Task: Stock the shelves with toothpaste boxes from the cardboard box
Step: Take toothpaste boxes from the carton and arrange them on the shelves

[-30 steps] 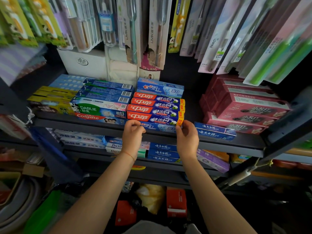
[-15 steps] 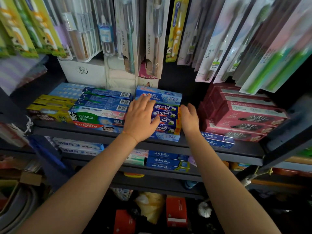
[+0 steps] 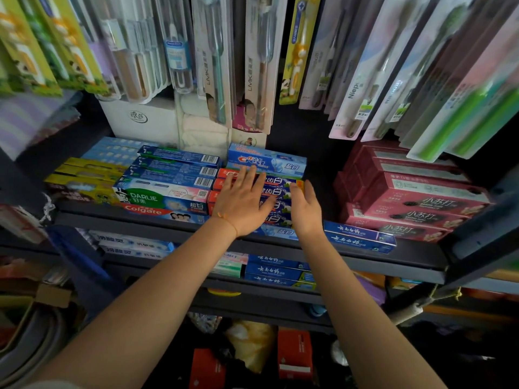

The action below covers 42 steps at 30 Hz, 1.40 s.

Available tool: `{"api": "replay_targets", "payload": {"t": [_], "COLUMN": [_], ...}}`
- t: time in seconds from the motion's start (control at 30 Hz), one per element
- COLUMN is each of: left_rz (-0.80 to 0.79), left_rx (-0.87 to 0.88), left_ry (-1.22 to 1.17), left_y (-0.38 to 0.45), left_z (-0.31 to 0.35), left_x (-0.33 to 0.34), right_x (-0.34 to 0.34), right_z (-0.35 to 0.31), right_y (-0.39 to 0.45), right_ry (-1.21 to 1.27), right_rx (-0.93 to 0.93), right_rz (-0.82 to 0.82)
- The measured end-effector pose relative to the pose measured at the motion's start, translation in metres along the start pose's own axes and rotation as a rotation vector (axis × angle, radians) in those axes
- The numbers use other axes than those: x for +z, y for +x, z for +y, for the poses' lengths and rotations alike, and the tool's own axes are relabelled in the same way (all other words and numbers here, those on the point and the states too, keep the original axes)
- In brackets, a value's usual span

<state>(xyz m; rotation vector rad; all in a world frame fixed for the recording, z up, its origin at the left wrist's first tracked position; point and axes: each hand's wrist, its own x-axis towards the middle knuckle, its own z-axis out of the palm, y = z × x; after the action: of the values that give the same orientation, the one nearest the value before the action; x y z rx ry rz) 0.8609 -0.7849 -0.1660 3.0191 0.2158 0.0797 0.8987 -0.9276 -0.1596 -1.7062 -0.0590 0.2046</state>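
A stack of red-and-blue toothpaste boxes point(image 3: 276, 189) lies in the middle of the upper shelf point(image 3: 252, 240), in front of a blue Crest box point(image 3: 266, 161). My left hand point(image 3: 241, 204) lies flat on top of the stack with straight, spread fingers. My right hand point(image 3: 306, 207) is set against the stack's right end, fingers straight and pointing away from me. Neither hand grips a box. The cardboard box is not in view.
Blue Darlie and Colgate boxes point(image 3: 165, 197) sit left of the stack, yellow boxes point(image 3: 84, 181) farther left. Pink boxes point(image 3: 415, 203) and two dark blue boxes point(image 3: 356, 237) lie to the right. Toothbrush packs point(image 3: 252, 66) hang above. A lower shelf point(image 3: 266, 287) holds more boxes.
Both hands rose from the stack's front edge: the left one now lies flat on top, the right one is against the right end. The stack slid deeper onto the shelf.
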Motion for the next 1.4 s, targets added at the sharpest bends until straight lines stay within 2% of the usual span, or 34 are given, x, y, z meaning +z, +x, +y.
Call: {"api": "replay_targets", "payload": {"t": [0.33, 0.47, 0.57, 0.73, 0.9, 1.0, 1.07, 1.17, 1.27, 1.33, 1.4], "left_rz": [0.022, -0.004, 0.04, 0.003, 0.059, 0.07, 0.074, 0.085, 0.12, 0.123, 0.103], "left_rx": [-0.001, 0.015, 0.044, -0.005, -0.006, -0.019, -0.025, -0.026, -0.03, -0.033, -0.022], "left_ry": [0.003, -0.034, -0.023, -0.056, -0.011, -0.01, -0.005, -0.001, -0.036, -0.06, -0.039], "left_y": [0.002, 0.005, 0.012, 0.021, 0.021, 0.022, 0.023, 0.023, 0.022, 0.021, 0.021], "left_z": [-0.002, -0.002, -0.001, -0.001, -0.001, -0.002, -0.003, -0.004, -0.004, -0.004, -0.004], "left_x": [0.003, -0.004, -0.014, -0.013, -0.003, -0.001, -0.001, 0.0, 0.001, 0.001, 0.0], "right_x": [-0.009, -0.019, -0.029, -0.03, -0.021, -0.011, -0.005, 0.0, -0.007, -0.015, -0.019], "right_z": [0.004, 0.002, -0.005, -0.011, -0.026, -0.041, -0.048, -0.054, -0.053, -0.054, -0.053], "right_y": [-0.001, 0.013, 0.039, 0.082, 0.123, 0.142, 0.149, 0.155, 0.155, 0.148, 0.139], "right_ry": [0.006, -0.046, -0.097, -0.208, -0.504, -0.597, -0.746, -0.956, -0.818, -0.726, -0.742], "right_rx": [0.02, 0.023, 0.021, 0.066, -0.18, -0.188, -0.175, -0.239, -0.297, -0.264, -0.245], "right_rz": [-0.01, 0.074, 0.123, 0.027, -0.105, -0.295, -0.404, -0.432, -0.399, -0.457, -0.552]}}
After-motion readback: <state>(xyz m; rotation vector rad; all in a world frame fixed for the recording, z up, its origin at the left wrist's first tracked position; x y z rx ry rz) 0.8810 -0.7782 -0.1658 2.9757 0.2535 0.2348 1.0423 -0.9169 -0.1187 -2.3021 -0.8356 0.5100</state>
